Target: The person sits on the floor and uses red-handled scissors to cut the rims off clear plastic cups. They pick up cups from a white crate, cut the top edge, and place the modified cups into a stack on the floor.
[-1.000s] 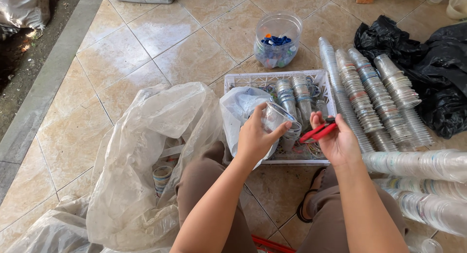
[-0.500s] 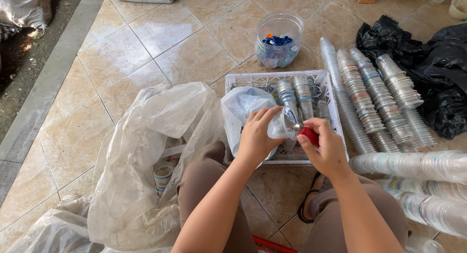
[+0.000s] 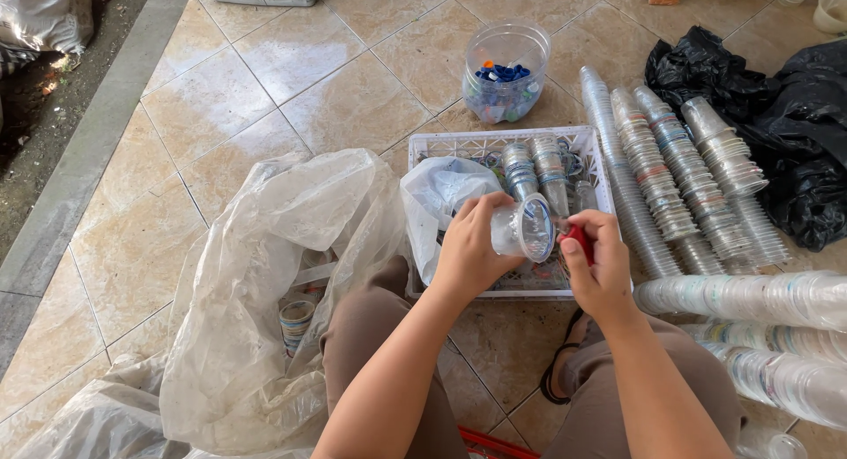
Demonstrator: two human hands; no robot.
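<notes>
My left hand (image 3: 472, 247) grips a clear plastic cup (image 3: 522, 229) turned on its side, its mouth facing right. My right hand (image 3: 600, 265) holds a red-handled tool (image 3: 578, 240) with its tip at the cup's rim. Both hands hover over a white plastic crate (image 3: 494, 144) that holds short stacks of cups and a crumpled white bag (image 3: 437, 199).
A large clear plastic sack (image 3: 265, 274) with cups inside lies at my left knee. Long stacks of nested cups (image 3: 670, 177) lie to the right, with black bags (image 3: 794, 115) behind them. A clear tub of coloured caps (image 3: 505, 75) stands beyond the crate.
My right hand has moved left, bringing the red tool up to the cup's rim. The left hand has turned the cup so its mouth faces the tool.
</notes>
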